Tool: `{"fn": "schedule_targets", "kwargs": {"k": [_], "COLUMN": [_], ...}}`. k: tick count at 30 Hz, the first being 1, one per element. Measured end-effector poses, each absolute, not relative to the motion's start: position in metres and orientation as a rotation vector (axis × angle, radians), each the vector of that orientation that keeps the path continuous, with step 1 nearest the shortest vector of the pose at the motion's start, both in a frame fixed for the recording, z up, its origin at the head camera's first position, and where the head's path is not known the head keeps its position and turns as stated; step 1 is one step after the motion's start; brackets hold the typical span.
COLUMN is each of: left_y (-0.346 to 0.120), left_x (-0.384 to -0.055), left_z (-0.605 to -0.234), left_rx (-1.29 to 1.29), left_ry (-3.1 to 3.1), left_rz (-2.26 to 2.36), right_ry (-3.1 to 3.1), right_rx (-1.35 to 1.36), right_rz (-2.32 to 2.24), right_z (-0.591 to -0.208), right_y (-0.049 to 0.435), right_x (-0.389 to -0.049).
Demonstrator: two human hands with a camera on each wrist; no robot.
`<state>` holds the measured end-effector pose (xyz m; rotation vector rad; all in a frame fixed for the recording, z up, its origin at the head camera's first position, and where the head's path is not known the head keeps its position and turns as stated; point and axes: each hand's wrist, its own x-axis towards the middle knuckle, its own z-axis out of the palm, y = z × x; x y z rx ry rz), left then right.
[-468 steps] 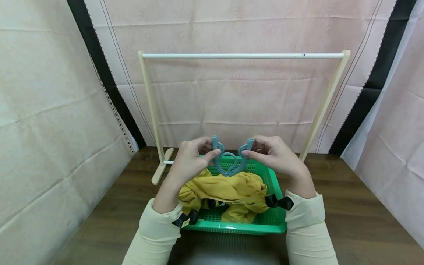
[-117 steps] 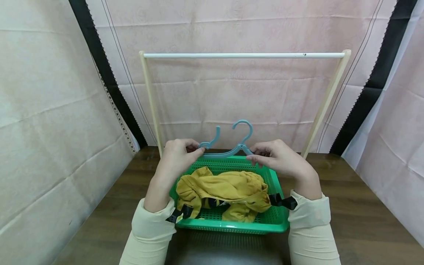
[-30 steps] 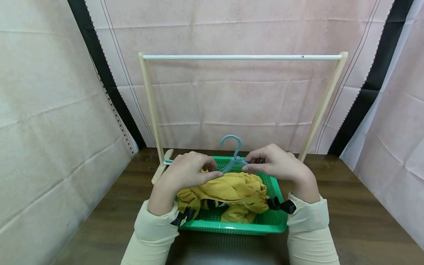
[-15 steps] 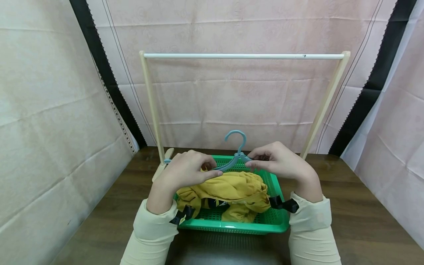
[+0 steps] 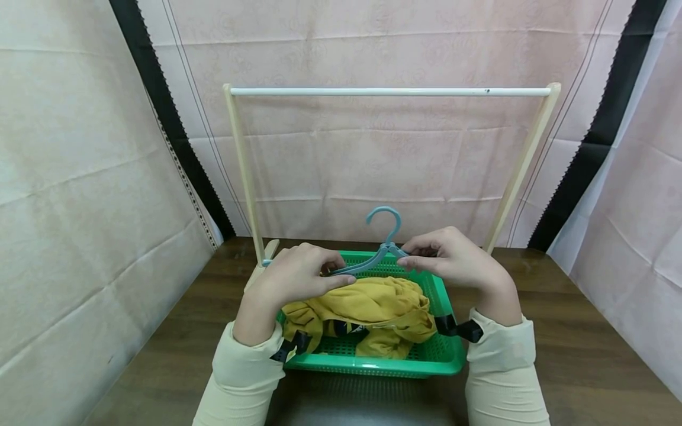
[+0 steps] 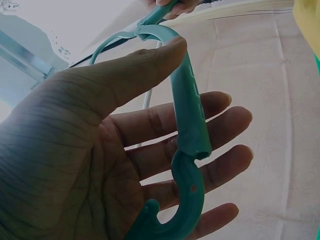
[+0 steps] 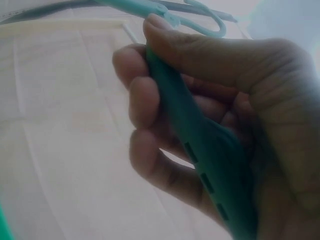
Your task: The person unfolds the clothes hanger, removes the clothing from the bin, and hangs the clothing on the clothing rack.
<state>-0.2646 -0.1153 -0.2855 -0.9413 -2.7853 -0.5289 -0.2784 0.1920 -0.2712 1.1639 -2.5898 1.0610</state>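
A blue folding clothes hanger point(image 5: 370, 262) is held level above the green basket, its hook pointing up. My left hand point(image 5: 298, 277) pinches its left arm; in the left wrist view the thumb lies over the hanger point(image 6: 190, 105) and the fingers spread behind it. A curved end piece sticks out past that arm. On the other side, my right hand point(image 5: 450, 257) grips the right arm near the centre joint. The right wrist view has thumb and curled fingers round the slotted hanger arm point(image 7: 187, 125). Its outer end is hidden by the palm.
Below the hands, the green basket point(image 5: 373, 368) holds a crumpled yellow garment point(image 5: 373, 299) with a dark print. A rack with a white rail point(image 5: 389, 92) and cream posts stands behind, on a brown wood-look table point(image 5: 559, 331). Pale fabric walls point(image 5: 394, 160) enclose the space.
The hanger was folded up in the oldest frame; now its arms are spread. Over the last second the hook has shifted right and slightly up, the right hand moving a little with it.
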Motion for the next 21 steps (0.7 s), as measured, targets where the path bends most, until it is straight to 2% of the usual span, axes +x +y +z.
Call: {"fn": "schedule_targets", "kwargs": {"k": [21], "left_y": [-0.1188], "left_x": [-0.2642], "left_z": [-0.2839], "left_rx": [-0.953], "left_ry": [-2.841], "left_rz": [-0.527], "right_ry": [-2.483], "right_rx": [1.173], "right_rz": [1.039], "right_z": [-0.2685], "right_y": [0.2000], "right_x": [-0.2775]}}
